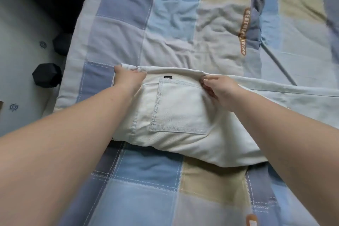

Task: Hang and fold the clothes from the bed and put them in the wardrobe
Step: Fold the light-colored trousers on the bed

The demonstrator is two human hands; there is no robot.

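Pale cream jeans (pixel 183 115) lie across the bed (pixel 146 180), on a checked blue/beige quilt, back pocket (pixel 178 105) up w/ a small black label just above it. Waistband end sits to the left; legs run off to the right edge of view. Left hand (pixel 128 77) grips the far left corner of the jeans, fingers curled round the fabric edge. Right hand (pixel 218 88) pinches the far fold edge just right of the pocket. Both arms bare. Dark dumbbell (pixel 46 77) on the floor (pixel 22 24), left of the bed.
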